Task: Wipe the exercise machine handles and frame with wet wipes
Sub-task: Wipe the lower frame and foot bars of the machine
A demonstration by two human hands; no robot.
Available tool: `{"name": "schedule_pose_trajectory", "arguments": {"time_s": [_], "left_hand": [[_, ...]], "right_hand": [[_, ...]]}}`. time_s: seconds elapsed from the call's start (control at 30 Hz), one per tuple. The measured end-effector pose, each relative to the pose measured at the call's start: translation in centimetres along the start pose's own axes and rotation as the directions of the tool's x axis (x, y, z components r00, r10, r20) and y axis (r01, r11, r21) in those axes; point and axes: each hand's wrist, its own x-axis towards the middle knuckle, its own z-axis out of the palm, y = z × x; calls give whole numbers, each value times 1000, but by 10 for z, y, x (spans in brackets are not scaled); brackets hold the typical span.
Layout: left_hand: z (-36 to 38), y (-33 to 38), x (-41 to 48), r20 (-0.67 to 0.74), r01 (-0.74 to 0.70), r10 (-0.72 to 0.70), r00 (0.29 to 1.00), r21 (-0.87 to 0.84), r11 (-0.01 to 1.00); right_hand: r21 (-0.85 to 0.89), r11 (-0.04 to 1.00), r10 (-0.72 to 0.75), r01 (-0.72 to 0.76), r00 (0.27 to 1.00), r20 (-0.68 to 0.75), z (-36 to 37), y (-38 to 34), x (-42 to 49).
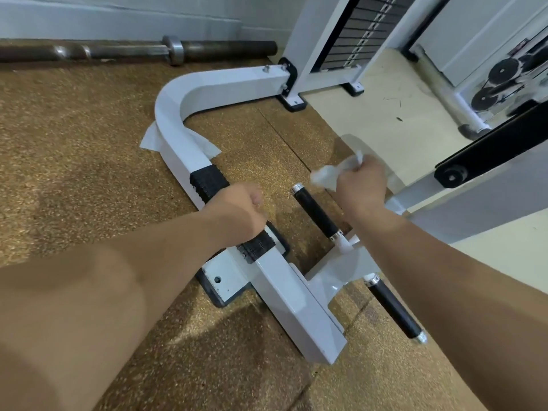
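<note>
- While my left hand (237, 210) curls its fingers round the white frame (175, 96) at centre frame, gripping it between the black ribbed patches (209, 182), I judge it is there to brace me as I lean over the machine.
- My right hand (360, 186), right of centre, has its fingers closed on a crumpled wet wipe (324, 173). The wipe sticks out to the left of my fist, just above the capped end of the upper handle (315, 212), and seems apart from it. I hold it bunched, I think, so it can wrap round that grip next.
- A second wipe (149, 139) lies spread at the frame's bend, left of centre, with an edge showing on each side of the tube. I cannot tell whether it runs over or under the tube. It looks parked there for the frame.
- Handles: two, the upper handle and the lower handle (394, 307) at lower right, both black with metal end caps.
- Wipes: two, one in my fist and one at the bend.
- Ribbed patches on the frame: two.
- One barbell (133, 50) lies along the wall at upper left, and one weight stack (355, 31) stands at the top.
</note>
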Motion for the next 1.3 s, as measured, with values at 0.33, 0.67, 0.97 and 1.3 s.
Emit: {"name": "schedule_pose_trajectory", "arguments": {"time_s": [0.33,0.67,0.97,1.3], "left_hand": [[-3,-8,-11,133,-81,62,989,139,987],[-8,-10,-13,181,-97,59,982,214,972],[-14,-12,-20,242,-128,73,968,221,967],[-12,-8,-19,218,-140,83,972,263,955]], "right_hand": [[-666,531,-183,523,839,513,55,62,-51],[-629,-261,-210,732,593,777,38,53,-26],[-521,-309,200,795,590,782,26,69,-64],[-684,433,-379,587,807,453,-5,-8,-13]]}}
